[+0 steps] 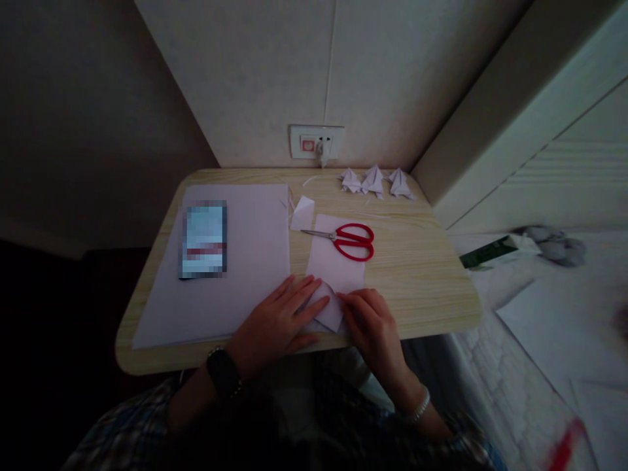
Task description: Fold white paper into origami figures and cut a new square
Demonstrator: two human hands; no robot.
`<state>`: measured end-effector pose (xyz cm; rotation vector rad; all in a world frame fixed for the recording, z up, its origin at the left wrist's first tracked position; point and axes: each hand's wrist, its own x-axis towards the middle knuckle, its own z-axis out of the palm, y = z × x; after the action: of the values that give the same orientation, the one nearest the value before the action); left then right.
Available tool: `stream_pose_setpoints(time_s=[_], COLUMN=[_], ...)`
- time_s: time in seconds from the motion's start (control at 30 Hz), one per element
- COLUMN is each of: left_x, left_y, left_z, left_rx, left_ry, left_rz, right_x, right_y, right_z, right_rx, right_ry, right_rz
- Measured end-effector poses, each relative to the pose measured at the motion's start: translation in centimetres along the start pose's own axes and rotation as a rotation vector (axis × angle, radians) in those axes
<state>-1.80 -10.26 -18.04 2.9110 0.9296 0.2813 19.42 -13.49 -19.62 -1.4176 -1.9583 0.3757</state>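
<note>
Right now the fingers of my left hand (279, 320) lie spread and flat, pressing down on a small folded piece of white paper (328, 307) at the near edge of the pale wood-grain tabletop (417, 275). My right hand (370, 320) has its fingers drawn together at the piece's right edge; whether they pinch it or only press on it, I cannot tell. I judge the step in hand to be flattening a crease. Any further fold would call for the left hand to keep the piece pinned so its edges stay lined up.

Just beyond it lies one smaller white sheet (333, 261) with one pair of red-handled scissors (350, 241) on top (blades pointing left). Beside that sit one white paper scrap (301, 212) and one large white sheet (245, 255), which carries one dark-edged rectangle (205, 240), too blurred to name. At the far edge stand three folded white paper figures (373, 180) in a row, below one white wall socket (316, 142).
</note>
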Motion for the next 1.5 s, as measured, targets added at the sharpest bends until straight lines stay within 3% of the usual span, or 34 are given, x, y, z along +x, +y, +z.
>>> stream_pose_setpoints(time_s=[0.3,0.6,0.83,1.17,1.5], left_x=[0.2,0.8,1.0,0.8,0.7], left_y=[-1.6,-2.5,-2.8,-2.7,-2.6], left_z=[-0.3,-1.2,-1.8,-0.9,-0.8], left_rx=[0.013,-0.046,-0.15,-0.08,-0.097], left_ry=[0.003,-0.088,-0.074,0.003,0.003], left_rz=[0.034,0.078,0.052,0.069,0.046], right_x=[-0.1,-0.1,-0.1,0.2,0.3], right_y=[0.3,0.5,0.5,0.3,0.5], right_z=[-0.1,-0.1,0.0,-0.3,-0.2], right_rx=[-0.004,-0.012,-0.013,-0.029,-0.037], right_ry=[-0.032,-0.035,-0.007,-0.032,-0.047], right_rz=[-0.029,-0.07,-0.067,-0.106,-0.124])
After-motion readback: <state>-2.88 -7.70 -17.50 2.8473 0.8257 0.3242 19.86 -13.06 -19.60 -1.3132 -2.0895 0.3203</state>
